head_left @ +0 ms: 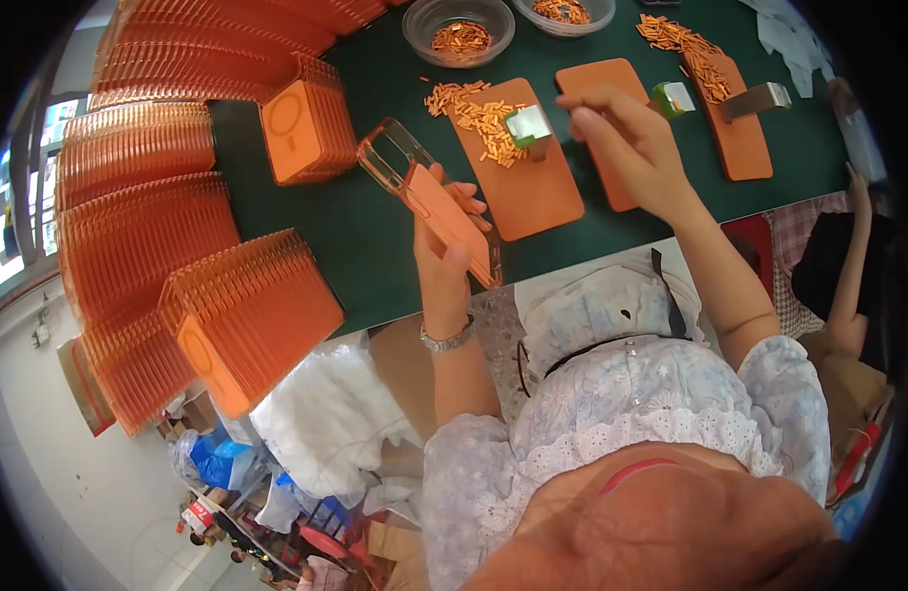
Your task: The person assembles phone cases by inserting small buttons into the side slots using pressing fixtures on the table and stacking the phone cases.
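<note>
Over the green table (365, 261), our left hand (442, 278) grips the orange phone case (444, 215) between thumb and fingers; our right hand (639, 148) curls above an orange slab (600, 75). Pinching anything? Can't tell!

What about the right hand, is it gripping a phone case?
No, the left hand holds a phone case, apart from the right hand.

Bright daylight is coming through a window (13, 252) at the far left, and a white wall (40, 404) is running down below it. A dark green tabletop (375, 281) is filling much of the upper half, while a speckled floor (495, 330) is showing past its near edge.
</note>
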Motion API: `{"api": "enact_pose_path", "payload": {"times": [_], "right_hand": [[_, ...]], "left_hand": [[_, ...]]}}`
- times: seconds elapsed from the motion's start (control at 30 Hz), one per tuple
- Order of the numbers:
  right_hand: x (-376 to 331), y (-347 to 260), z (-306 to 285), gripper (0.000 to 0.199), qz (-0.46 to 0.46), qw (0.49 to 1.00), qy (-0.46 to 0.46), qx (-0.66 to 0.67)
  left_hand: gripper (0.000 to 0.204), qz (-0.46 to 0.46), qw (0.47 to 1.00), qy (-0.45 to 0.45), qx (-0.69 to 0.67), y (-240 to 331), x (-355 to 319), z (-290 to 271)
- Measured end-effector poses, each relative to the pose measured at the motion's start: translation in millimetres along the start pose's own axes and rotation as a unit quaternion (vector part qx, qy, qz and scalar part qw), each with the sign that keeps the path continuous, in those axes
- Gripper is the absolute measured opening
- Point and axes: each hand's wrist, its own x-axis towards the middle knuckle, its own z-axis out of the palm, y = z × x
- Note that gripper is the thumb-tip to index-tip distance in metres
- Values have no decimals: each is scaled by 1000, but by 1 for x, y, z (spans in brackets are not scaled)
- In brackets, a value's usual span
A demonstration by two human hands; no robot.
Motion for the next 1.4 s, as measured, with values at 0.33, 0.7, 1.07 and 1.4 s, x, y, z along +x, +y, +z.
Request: {"api": "enact_pose_path", "payload": {"times": [0.33, 0.7, 1.07, 1.4], "right_hand": [[55, 61, 2, 13, -95, 954, -108, -263], [80, 15, 22, 14, -81, 983, -5, -164], [177, 5, 50, 17, 41, 837, -229, -495], [184, 47, 69, 20, -18, 842, -237, -484]], "left_hand": [[87, -49, 998, 27, -20, -16, 10, 0], [85, -43, 996, 58, -46, -27, 10, 2], [104, -21, 998, 38, 46, -27, 1, 11], [98, 70, 989, 23, 132, -26, 3, 17]]}}
